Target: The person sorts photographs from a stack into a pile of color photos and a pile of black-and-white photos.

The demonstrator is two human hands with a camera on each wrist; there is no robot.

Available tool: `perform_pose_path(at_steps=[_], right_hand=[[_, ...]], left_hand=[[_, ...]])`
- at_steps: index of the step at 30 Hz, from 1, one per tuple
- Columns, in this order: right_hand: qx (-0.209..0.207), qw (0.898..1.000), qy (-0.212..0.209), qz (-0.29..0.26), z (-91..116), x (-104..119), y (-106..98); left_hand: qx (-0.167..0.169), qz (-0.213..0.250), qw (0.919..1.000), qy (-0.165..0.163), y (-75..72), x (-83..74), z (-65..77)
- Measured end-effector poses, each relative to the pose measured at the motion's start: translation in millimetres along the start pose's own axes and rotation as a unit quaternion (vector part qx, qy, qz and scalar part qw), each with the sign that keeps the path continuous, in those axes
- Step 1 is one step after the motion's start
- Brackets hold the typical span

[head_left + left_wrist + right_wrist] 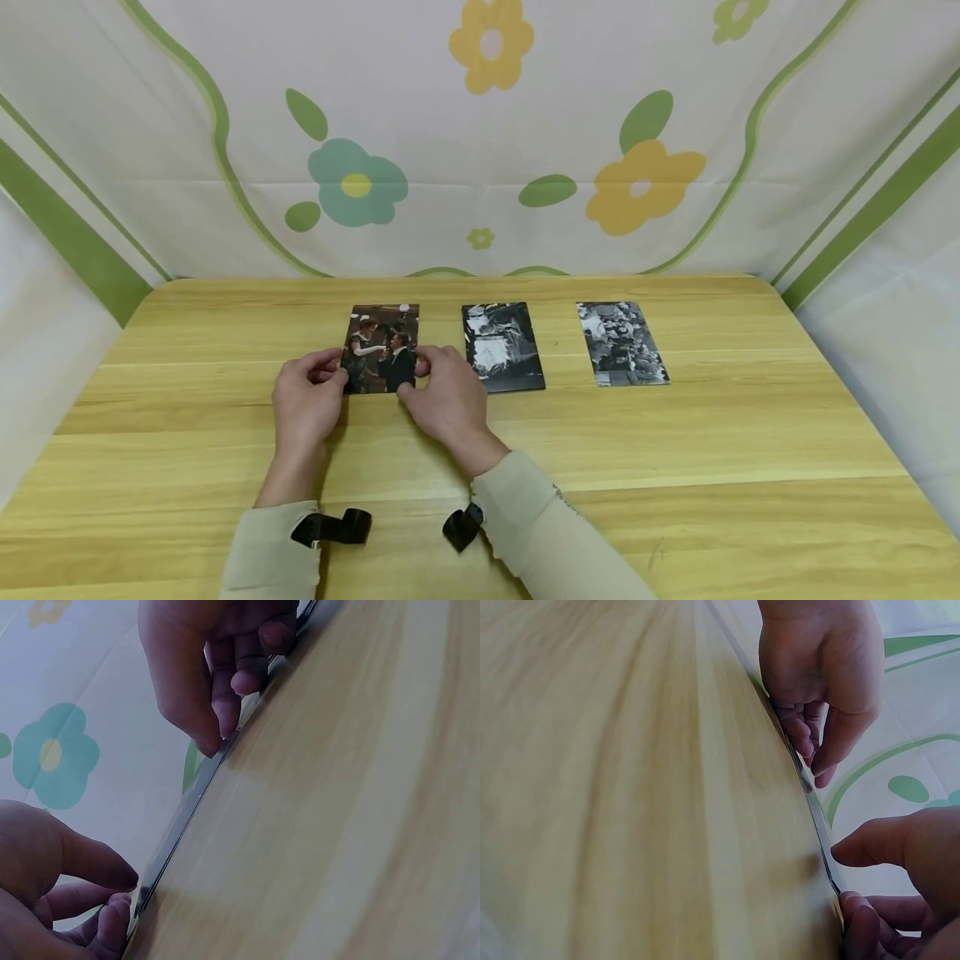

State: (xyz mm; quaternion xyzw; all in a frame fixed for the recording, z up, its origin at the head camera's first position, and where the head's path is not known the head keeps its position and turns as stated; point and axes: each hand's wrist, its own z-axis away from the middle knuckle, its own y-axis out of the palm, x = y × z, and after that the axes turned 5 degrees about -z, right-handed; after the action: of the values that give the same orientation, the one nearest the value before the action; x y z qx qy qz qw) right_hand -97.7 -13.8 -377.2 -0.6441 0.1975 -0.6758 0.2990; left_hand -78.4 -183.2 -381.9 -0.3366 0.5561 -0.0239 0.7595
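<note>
A colour photo card [379, 342] of people in dark formal dress lies at the left of a row on the wooden table. My left hand [309, 398] holds its left edge, with the thumb at the lower left corner and the fingers curled beside it. At the opposite edge, my right hand [448, 393] holds the card between thumb and fingers, the thumb near the lower right corner. In the left wrist view the left hand [52, 889] and right hand [217, 660] stand at the card's two sides, low over the wood.
Just right of my right hand lies a black-and-white photo card [506, 350] with a thick dark edge. Another black-and-white photo card [622, 343] lies farther right. A white cloth [442, 142] with printed flowers hangs behind the table [712, 500]. Black straps [333, 527] hang from both cuffs.
</note>
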Motion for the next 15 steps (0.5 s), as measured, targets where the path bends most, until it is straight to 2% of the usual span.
perform_pose_path(at_steps=[15], right_hand=[[-0.008,1.000,-0.003,-0.001,-0.5,-2.3,1.1]], left_hand=[[-0.010,0.019,0.9998,-0.005,-0.7,0.4,1.2]])
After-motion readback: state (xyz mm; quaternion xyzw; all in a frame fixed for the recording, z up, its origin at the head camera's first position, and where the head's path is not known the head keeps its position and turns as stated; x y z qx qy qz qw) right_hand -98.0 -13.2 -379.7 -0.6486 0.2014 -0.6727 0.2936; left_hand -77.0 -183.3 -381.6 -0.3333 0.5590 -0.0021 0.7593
